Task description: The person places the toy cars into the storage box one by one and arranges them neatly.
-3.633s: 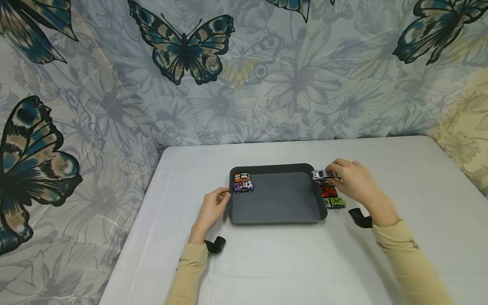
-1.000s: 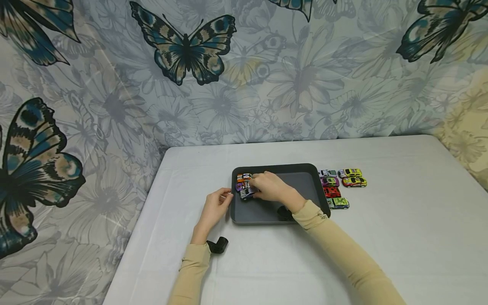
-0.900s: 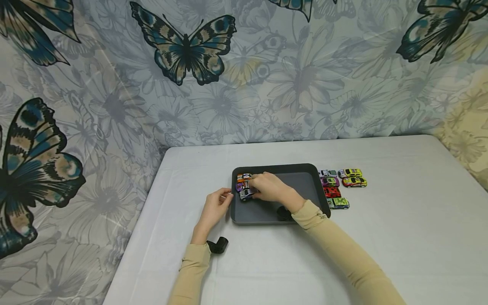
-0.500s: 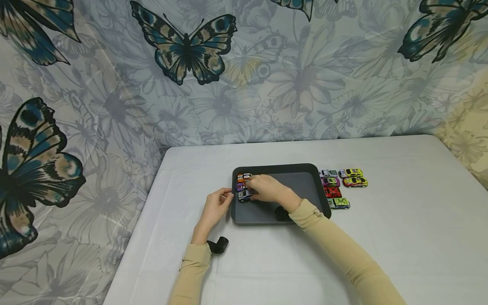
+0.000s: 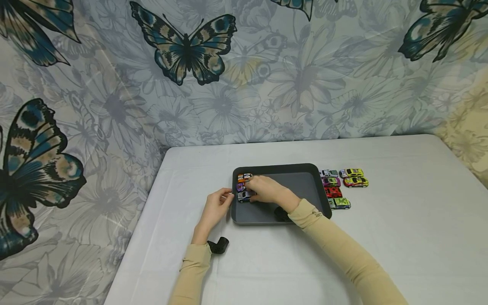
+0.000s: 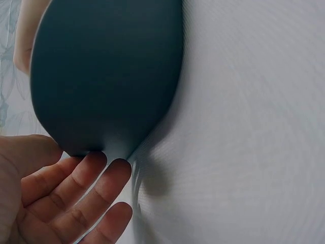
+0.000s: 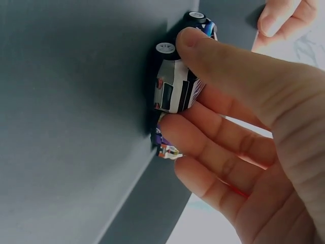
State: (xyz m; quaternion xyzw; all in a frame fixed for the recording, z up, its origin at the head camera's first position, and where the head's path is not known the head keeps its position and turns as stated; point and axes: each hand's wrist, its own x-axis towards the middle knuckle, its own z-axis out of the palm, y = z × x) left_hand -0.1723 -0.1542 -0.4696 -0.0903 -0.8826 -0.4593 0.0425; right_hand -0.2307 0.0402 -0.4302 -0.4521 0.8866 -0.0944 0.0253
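- The white toy car (image 5: 245, 196) is being pinched by the right hand (image 5: 267, 189), thumb and fingers clamped on it, down on the floor of the dark tray (image 5: 289, 212) by its left wall.
- It's being parked right next to the purple car (image 5: 240, 187), with the orange car (image 5: 244, 177) further back.
- The tray's left edge is being touched by the left hand (image 5: 215, 207), fingers relaxed, nothing gripped.
- Six more cars (image 5: 340, 188) are sitting on the table (image 5: 400, 237), just right of the tray.

Right hand (image 5: 267, 189) covers most of silver car (image 5: 244, 196) and purple car (image 5: 240, 187); car decals too small to read.
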